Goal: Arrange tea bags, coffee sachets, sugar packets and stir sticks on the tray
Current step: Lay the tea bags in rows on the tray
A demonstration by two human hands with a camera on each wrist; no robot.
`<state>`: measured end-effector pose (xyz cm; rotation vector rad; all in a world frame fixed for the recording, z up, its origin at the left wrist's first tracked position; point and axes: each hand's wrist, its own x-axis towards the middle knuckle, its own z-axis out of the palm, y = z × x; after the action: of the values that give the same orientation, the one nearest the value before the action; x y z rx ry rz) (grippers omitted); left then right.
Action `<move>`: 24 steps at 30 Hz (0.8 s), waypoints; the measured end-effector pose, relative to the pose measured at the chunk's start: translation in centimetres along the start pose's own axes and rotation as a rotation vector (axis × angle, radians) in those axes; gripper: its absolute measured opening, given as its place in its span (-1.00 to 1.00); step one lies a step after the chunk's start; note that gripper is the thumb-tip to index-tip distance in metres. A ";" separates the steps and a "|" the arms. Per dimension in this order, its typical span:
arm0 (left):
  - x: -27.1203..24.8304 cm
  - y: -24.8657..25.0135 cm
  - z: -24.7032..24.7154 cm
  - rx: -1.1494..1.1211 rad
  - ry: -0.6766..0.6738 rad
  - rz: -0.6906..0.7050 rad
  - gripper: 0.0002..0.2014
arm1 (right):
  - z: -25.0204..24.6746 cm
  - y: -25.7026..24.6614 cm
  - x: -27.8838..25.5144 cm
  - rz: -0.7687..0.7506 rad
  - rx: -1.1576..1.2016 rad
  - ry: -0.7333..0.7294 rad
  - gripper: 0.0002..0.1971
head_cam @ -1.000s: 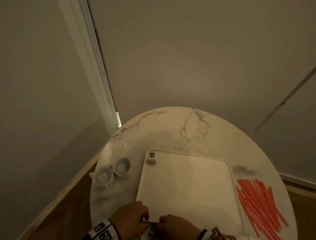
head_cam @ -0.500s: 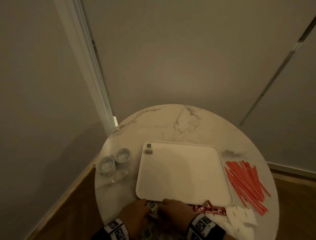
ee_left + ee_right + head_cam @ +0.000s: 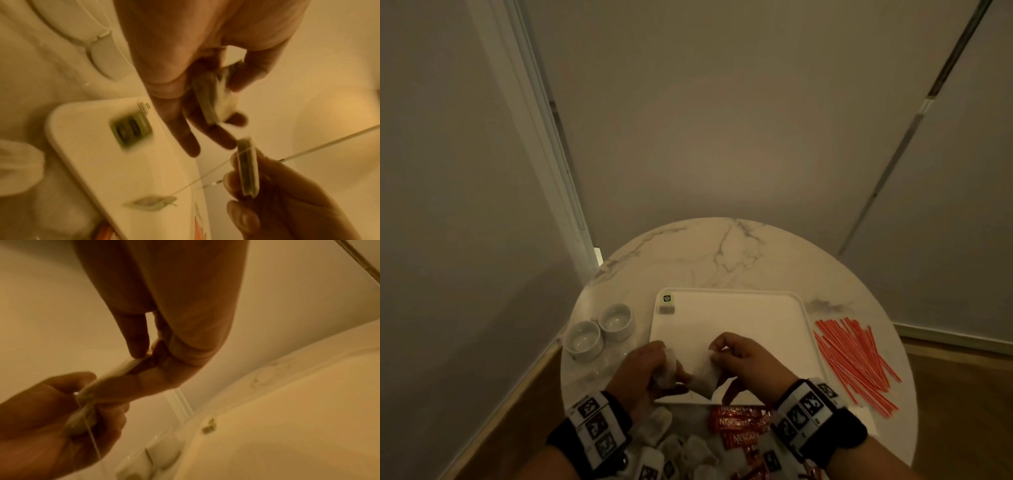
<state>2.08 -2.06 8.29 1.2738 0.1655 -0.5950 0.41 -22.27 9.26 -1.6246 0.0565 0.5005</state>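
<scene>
The round marble desk [image 3: 722, 253] carries a white tray [image 3: 739, 308], two cups [image 3: 599, 329], red stir sticks [image 3: 856, 359], coffee sachets [image 3: 736, 425] and tea bags [image 3: 688, 452].

One white tray [image 3: 739, 308], two small white cups [image 3: 599, 329], one tea bag tag on the tray [image 3: 667, 304], two tea bags held above the tray [image 3: 688, 370], a heap of red stir sticks too many to count [image 3: 856, 359], at least three red coffee sachets [image 3: 739, 425], several loose tea bags [image 3: 688, 448], two hands [image 3: 688, 363]

Tray mostly open – clutter along the near edge

Tray [image 3: 739, 318] floor bare except a small tag [image 3: 666, 298] in its far-left corner; both hands hover over its near edge. Two cups [image 3: 599, 330] block the left, stir sticks [image 3: 856, 363] the right, sachets [image 3: 739, 425] and tea bags [image 3: 688, 448] crowd the near table [image 3: 722, 253].
</scene>
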 end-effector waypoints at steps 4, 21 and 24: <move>-0.2 0.8 1.9 -0.082 0.006 -0.046 -0.87 | 0.0 -2.3 0.1 -0.121 -0.019 0.056 -0.94; 0.3 4.4 3.0 0.174 0.110 0.384 -0.92 | -0.1 -4.4 0.9 -0.277 -0.125 0.220 -0.94; 0.5 5.0 3.2 0.224 0.173 0.433 -0.90 | -0.2 -4.5 0.8 -0.306 -0.264 0.212 -0.90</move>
<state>4.41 -4.41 13.29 1.5227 -0.0383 -0.1324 2.67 -21.66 13.17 -1.8995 -0.1036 0.1011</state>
